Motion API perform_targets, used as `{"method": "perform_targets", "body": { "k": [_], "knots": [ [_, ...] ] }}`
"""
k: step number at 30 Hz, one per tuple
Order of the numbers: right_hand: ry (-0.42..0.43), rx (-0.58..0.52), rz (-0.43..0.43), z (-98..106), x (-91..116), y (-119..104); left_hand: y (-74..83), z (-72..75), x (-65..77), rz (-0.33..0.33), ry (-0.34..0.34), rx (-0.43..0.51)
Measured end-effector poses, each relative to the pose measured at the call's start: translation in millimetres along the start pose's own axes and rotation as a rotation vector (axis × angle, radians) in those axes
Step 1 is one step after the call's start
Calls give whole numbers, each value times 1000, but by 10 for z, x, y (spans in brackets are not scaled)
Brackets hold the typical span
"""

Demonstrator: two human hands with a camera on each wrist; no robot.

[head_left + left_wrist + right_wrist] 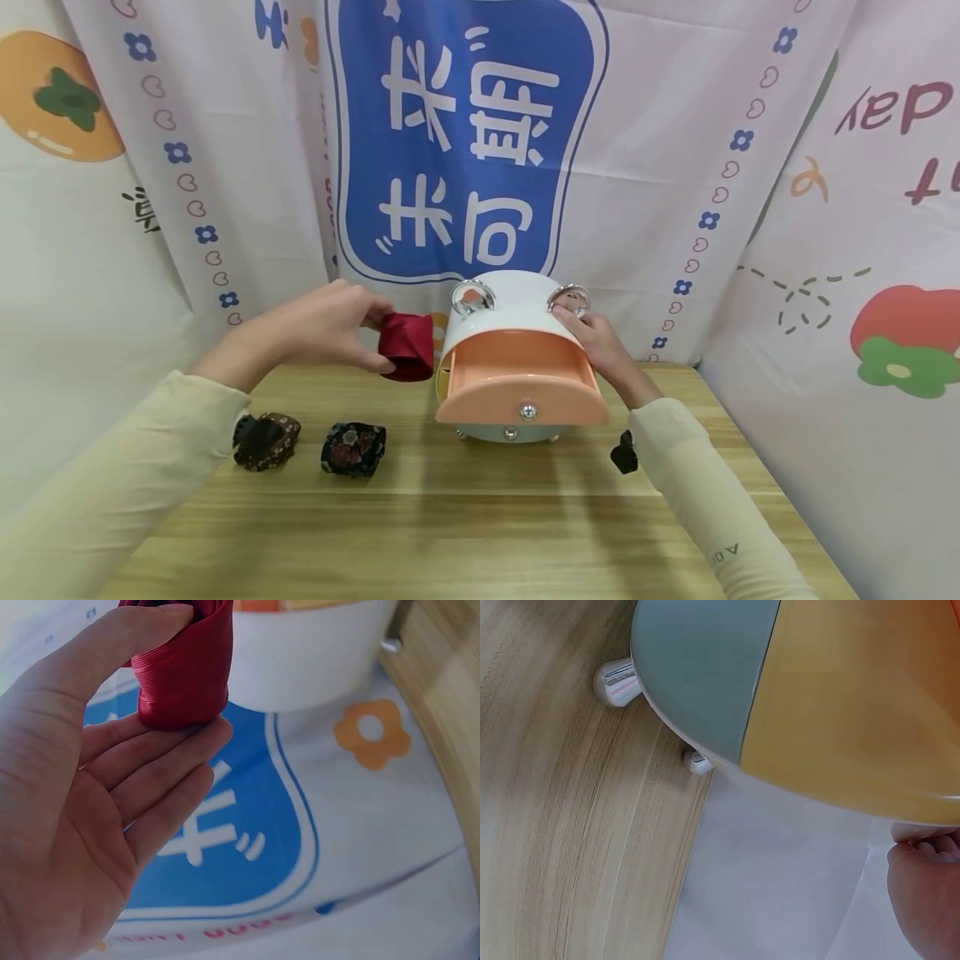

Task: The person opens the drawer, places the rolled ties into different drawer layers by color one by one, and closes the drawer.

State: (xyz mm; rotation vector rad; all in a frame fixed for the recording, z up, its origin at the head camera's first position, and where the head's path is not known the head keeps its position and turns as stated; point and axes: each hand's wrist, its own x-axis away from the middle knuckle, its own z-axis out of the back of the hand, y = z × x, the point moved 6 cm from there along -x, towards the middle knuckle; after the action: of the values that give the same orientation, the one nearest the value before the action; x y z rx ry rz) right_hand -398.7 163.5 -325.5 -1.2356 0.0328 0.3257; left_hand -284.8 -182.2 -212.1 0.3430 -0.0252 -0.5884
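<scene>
My left hand (330,327) holds a rolled red necktie (407,346) between thumb and fingers, up in the air just left of a small drawer cabinet. In the left wrist view the necktie (186,671) shows ribbed fabric, with the thumb over its top. The white frog-like cabinet (513,302) has its orange top drawer (525,400) pulled out. My right hand (592,333) grips the cabinet's upper right side, thumb at the mirrored round eye. In the right wrist view, curled fingers (930,892) meet the cabinet's edge beside the yellow drawer (847,712).
On the wooden table (420,533) left of the cabinet lie a dark floral fabric roll (354,450) and a brown patterned roll (267,442). A small black object (624,454) shows beside the right sleeve. Printed cloth (645,125) hangs close behind the cabinet.
</scene>
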Motion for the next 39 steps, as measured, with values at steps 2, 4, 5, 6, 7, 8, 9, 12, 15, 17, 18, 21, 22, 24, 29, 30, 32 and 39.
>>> {"method": "perform_targets", "body": {
  "k": [2, 4, 5, 6, 7, 8, 9, 12, 15, 17, 18, 21, 22, 24, 29, 30, 32, 39],
  "knots": [
    [-2, -1, 1, -2, -2, -3, 73, 1, -42, -13, -1, 0],
    [-4, 3, -5, -1, -4, 0, 141, 4, -90, -32, -1, -6],
    [-4, 5, -8, -1, -2, 0, 173, 5, -115, -40, 1, -11],
    [-3, 8, -10, 0, -2, 0, 205, 9, -140, -51, 4, -21],
    [-3, 10, -10, 0, 1, -2, 236, 13, -167, -64, 6, -32],
    [-3, 12, -11, 1, 3, -2, 269, 18, -189, -72, 6, -37],
    [-3, 13, -14, 2, 6, -2, 306, 23, -207, -79, 4, -38],
    [3, 20, -22, 7, 15, 3, 406, 26, -261, -90, -3, -32],
    [9, 32, -32, 8, 18, 11, 505, 17, -308, -97, -12, -17],
    [12, 37, -36, 9, 18, 12, 562, 4, -343, -103, -12, -10],
    [13, 36, -35, 9, 17, 11, 584, -8, -361, -105, -14, -6],
    [13, 34, -32, 8, 17, 9, 634, -50, -407, -92, -22, -10],
    [13, 29, -30, 8, 16, 9, 649, -66, -422, -86, -26, -14],
    [13, 22, -24, 7, 15, 11, 669, -98, -450, -73, -31, -30],
    [21, 20, -8, 12, 12, 17, 692, -171, -516, -73, -42, -61],
    [22, 24, -8, 14, 12, 19, 695, -185, -524, -78, -45, -57],
    [19, 28, -5, 12, 11, 16, 699, -211, -541, -86, -53, -36],
    [2, 16, -3, -2, 8, 12, 714, -303, -592, -95, -77, 49]
  ]
}}
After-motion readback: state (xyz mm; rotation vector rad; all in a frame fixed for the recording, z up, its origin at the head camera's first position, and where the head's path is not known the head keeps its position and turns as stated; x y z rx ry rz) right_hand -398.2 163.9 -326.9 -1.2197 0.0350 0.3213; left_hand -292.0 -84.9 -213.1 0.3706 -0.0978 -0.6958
